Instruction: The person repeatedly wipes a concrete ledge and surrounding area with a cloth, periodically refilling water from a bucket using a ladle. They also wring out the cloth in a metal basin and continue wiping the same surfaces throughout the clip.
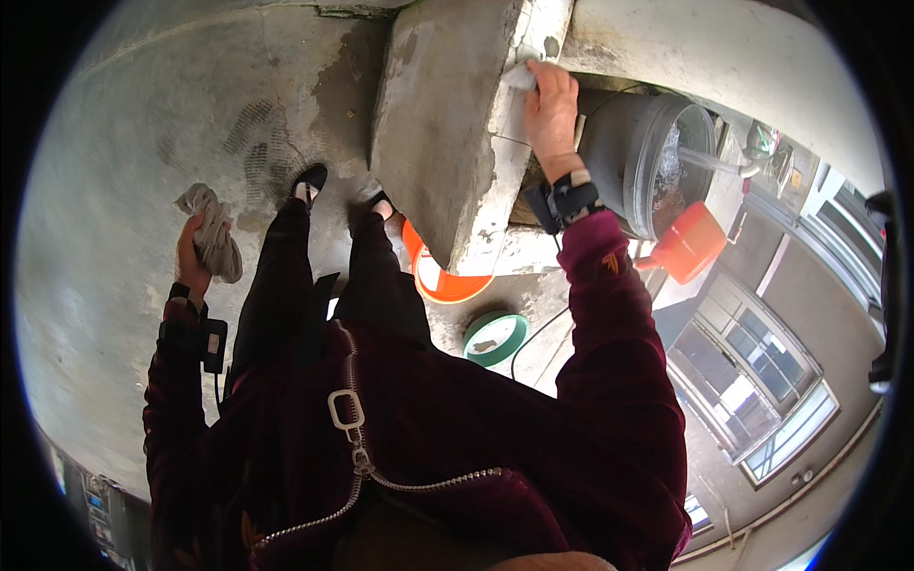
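My left hand (192, 264) hangs at my left side, closed around a bunched grey-beige cloth (214, 238). Stretched forward, my right hand (552, 116) is at the top edge of a worn concrete ledge (447, 124). Its fingers pinch a small pale crumpled piece (520, 76) against that edge; whether it is cloth or paper I cannot tell. Right of the hand stands a big grey bucket (614, 143), with water running into it from a pale spout (747, 169).
An orange-red dipper (693, 243) sits beside the bucket's rim. Below the ledge are an orange basin (455, 288) and a green basin (497, 354). A dark cable (538, 331) runs near them. Concrete floor (124, 209) spreads to my left, with damp marks.
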`<state>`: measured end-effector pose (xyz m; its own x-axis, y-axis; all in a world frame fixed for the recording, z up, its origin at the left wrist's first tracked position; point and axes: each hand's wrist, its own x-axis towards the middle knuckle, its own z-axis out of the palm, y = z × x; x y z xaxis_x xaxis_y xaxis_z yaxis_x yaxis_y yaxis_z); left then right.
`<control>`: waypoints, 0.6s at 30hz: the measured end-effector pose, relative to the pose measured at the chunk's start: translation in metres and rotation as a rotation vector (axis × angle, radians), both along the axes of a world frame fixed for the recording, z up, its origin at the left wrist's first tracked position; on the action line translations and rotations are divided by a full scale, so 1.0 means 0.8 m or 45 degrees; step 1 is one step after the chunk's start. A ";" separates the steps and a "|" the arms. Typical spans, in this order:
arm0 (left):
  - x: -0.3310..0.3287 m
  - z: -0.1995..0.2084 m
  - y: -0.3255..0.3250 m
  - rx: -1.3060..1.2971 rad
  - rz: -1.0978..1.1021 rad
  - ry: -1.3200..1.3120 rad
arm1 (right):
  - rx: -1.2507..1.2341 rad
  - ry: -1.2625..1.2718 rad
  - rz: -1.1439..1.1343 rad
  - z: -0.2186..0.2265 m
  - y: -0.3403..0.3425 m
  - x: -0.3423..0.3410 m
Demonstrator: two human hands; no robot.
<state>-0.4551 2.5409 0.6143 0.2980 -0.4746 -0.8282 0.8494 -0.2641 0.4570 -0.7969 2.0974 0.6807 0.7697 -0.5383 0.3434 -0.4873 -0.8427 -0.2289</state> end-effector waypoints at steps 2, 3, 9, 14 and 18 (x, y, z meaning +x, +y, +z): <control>0.001 0.009 -0.016 -0.047 -0.053 -0.038 | 0.101 0.004 -0.041 0.006 0.042 -0.019; 0.006 0.015 -0.022 -0.005 -0.128 -0.043 | 0.145 0.009 -0.043 0.008 0.065 -0.030; 0.022 0.025 -0.030 -0.004 -0.118 -0.100 | 0.405 0.035 -0.098 0.027 0.203 -0.101; 0.030 0.015 -0.016 -0.021 -0.177 -0.077 | 0.485 -0.023 -0.102 0.021 0.228 -0.120; 0.025 0.007 -0.018 -0.016 -0.147 -0.087 | 0.420 -0.135 -0.133 0.018 0.175 -0.099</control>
<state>-0.4354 2.5269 0.6197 0.2966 -0.5193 -0.8015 0.7803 -0.3520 0.5169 -0.8763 2.2376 0.6955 0.6737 -0.7075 0.2134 -0.5260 -0.6619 -0.5341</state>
